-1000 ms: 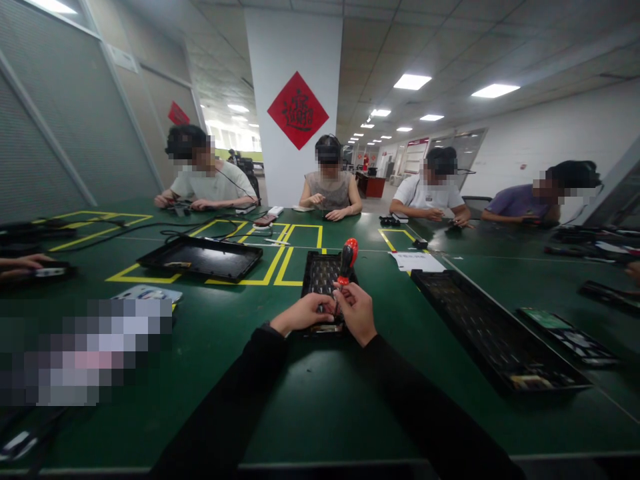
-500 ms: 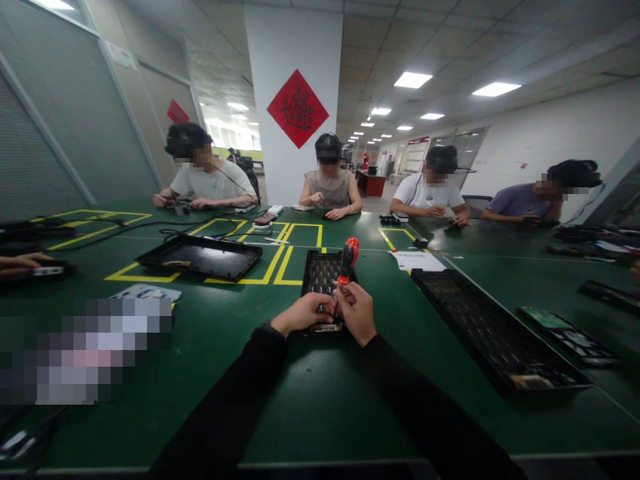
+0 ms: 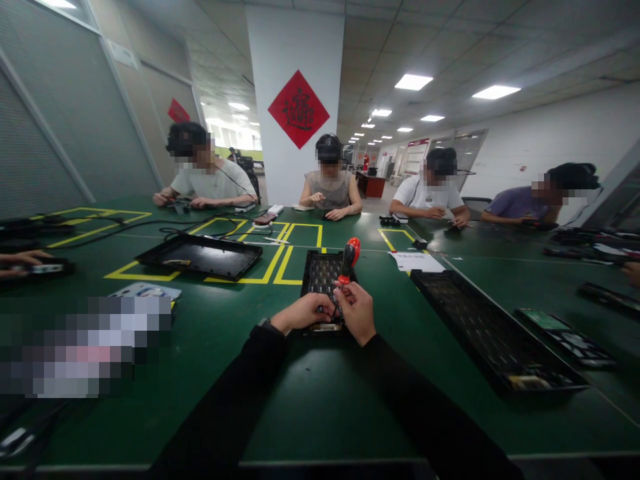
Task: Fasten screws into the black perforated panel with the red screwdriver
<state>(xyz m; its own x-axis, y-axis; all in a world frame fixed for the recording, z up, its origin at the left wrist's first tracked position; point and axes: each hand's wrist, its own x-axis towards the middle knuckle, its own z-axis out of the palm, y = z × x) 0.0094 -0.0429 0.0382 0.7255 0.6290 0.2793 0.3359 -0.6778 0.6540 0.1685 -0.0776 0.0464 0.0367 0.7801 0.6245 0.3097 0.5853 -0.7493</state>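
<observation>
A screwdriver [image 3: 350,257] with a red and black handle stands nearly upright over a small black tray-like casing [image 3: 319,263]. My right hand [image 3: 358,312] is closed around the lower end of the screwdriver, at the shaft below the handle. From the left, my left hand [image 3: 305,312] reaches over the casing's near part. Its fingers are pinched together close to the screwdriver's tip, and what they hold is hidden. Rows of small light marks or pegs show inside the casing, and a pale strip [image 3: 324,327] lies at its near end.
A long black casing [image 3: 493,330] lies to the right, beside a circuit-board part [image 3: 565,337] and a paper sheet [image 3: 417,261]. On the left are a wide black tray [image 3: 203,255] and a phone-like item [image 3: 145,291]. Several people sit around the green table [image 3: 320,413].
My left fingers have drawn in closer together beside the screwdriver's tip. The screwdriver and my right hand have barely moved.
</observation>
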